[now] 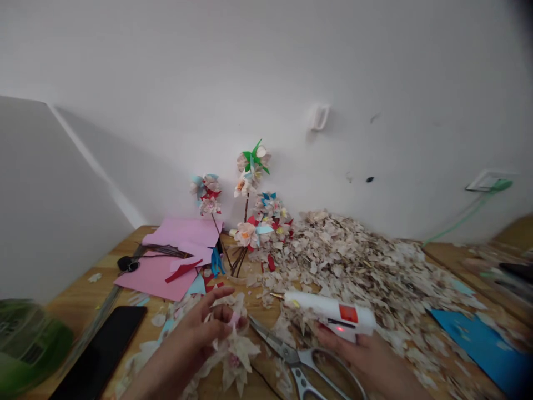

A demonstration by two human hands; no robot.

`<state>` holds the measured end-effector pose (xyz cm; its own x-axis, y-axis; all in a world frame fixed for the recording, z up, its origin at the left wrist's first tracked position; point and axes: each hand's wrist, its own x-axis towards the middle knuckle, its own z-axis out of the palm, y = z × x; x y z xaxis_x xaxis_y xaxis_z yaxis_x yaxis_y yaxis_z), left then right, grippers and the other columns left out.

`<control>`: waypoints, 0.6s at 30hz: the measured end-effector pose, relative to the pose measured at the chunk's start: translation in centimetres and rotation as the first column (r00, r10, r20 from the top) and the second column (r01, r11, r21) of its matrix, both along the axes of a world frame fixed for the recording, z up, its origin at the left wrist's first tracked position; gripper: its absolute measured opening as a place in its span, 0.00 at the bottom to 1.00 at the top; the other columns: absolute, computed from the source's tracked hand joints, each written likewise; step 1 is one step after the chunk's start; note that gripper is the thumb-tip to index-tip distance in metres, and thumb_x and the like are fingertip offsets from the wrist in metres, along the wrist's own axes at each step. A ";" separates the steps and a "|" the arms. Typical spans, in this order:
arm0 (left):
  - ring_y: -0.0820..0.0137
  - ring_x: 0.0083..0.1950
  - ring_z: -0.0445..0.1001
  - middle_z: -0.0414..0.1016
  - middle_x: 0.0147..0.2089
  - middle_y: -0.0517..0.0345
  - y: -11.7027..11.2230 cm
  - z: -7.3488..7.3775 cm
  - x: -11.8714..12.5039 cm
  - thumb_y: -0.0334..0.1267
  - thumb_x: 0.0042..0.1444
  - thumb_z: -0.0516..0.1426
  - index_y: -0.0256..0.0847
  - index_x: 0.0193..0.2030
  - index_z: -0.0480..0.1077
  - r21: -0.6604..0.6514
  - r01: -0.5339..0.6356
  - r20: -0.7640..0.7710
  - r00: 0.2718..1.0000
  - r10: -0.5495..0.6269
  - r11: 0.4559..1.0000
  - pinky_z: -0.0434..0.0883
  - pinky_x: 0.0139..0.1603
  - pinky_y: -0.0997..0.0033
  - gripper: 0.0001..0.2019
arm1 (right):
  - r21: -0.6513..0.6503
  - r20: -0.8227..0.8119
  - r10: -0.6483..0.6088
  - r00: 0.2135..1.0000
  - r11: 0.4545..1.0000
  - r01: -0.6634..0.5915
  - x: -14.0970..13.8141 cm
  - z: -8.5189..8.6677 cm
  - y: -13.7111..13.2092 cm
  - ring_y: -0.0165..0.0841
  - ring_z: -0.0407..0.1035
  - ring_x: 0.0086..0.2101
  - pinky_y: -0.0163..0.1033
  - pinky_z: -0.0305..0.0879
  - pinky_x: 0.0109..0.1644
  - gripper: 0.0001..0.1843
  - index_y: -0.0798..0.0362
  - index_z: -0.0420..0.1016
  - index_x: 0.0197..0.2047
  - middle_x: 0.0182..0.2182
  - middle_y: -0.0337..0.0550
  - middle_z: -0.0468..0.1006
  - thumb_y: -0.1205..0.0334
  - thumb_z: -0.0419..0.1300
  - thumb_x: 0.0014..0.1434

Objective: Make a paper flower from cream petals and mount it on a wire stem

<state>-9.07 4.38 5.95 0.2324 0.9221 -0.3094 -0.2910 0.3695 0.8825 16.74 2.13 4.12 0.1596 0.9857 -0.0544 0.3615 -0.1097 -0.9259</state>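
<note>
Head view, from the left: a blurred green container [35, 347] stands at the edge, with a black smartphone [100, 353] just beside it on the wooden desk [77, 294]. Pink paper sheets [162, 272] lie farther back. The person's left hand [204, 328] reaches in at front centre, thumb and fingers seemingly pinching the pale petals of a handmade flower [237, 355]; blur hides the exact contact. That flower lies low at front centre, a dark stem running from it. Behind, finished-looking flower stalks [246, 233] stand near the wall. Metal scissors [289, 354] lie between the hands. The right hand [353, 350] has its grip wrapped around a white glue gun [325, 311], indicator lit, nozzle pointing left. Beyond spreads a heap of dried petals [353, 255], then a blue sheet [478, 344].

The step in hand looks like attaching petals with glue; the next move would likely call for steadying the flower and bringing the nozzle to the join.
</note>
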 end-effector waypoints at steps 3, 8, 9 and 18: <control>0.62 0.40 0.74 0.73 0.29 0.60 0.8 -0.3 -1.3 0.32 0.37 0.61 0.43 0.45 0.69 0.004 0.014 0.106 0.994 -0.014 1.000 0.67 0.36 0.67 0.23 | 0.022 -0.003 -0.015 1.000 1.000 0.015 1.0 -1.3 1.5 0.39 0.74 0.29 0.36 0.70 0.31 0.19 0.54 0.79 0.32 0.22 0.40 0.80 0.47 0.63 0.43; 0.61 0.40 0.76 0.73 0.25 0.61 1.9 -0.1 -3.5 0.30 0.35 0.64 0.43 0.43 0.71 -0.021 -0.113 0.139 0.984 0.115 0.993 0.70 0.34 0.71 0.23 | 0.088 0.078 -0.004 0.997 0.996 -0.003 2.7 -3.3 3.7 0.36 0.71 0.24 0.37 0.68 0.30 0.18 0.55 0.78 0.33 0.23 0.38 0.79 0.49 0.62 0.44; 0.62 0.40 0.77 0.74 0.27 0.60 1.8 0.3 -3.9 0.31 0.37 0.63 0.44 0.44 0.71 -0.020 -0.136 0.142 0.980 0.138 0.990 0.70 0.33 0.72 0.23 | 0.097 0.081 -0.012 0.997 0.995 0.004 3.0 -3.5 3.8 0.36 0.71 0.25 0.38 0.68 0.31 0.19 0.55 0.78 0.34 0.24 0.39 0.79 0.49 0.62 0.44; 0.65 0.45 0.76 0.80 0.34 0.58 0.7 3.4 -5.6 0.34 0.42 0.62 0.41 0.45 0.73 0.050 -0.248 0.101 0.965 0.242 0.968 0.72 0.38 0.77 0.19 | 0.089 0.166 -0.099 0.981 0.992 0.085 8.8 -4.6 0.0 0.48 0.76 0.36 0.42 0.73 0.39 0.16 0.52 0.81 0.29 0.30 0.45 0.83 0.50 0.62 0.40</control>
<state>-14.64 5.06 9.34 0.0225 0.9710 -0.2379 -0.4484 0.2225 0.8657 25.58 2.10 -0.49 0.2495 0.9665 0.0602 0.5057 -0.0770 -0.8593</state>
